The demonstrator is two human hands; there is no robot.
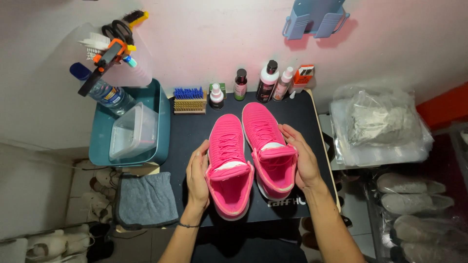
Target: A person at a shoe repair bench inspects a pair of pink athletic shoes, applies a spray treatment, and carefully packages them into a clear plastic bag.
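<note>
Along the back edge of the dark work mat (195,131), against the wall, stands a row of packaged products. A small white bottle (216,96) with a dark label sits leftmost, with a small green box (222,87) behind it. Next comes a dark-capped bottle with a pink and green label (240,85), then a taller black-and-white bottle (267,81), a slim white bottle (283,84) with a pink label, and an orange and white carton (302,76). To the left, a clear plastic water bottle (105,92) with a blue label leans in a teal tub (163,126).
</note>
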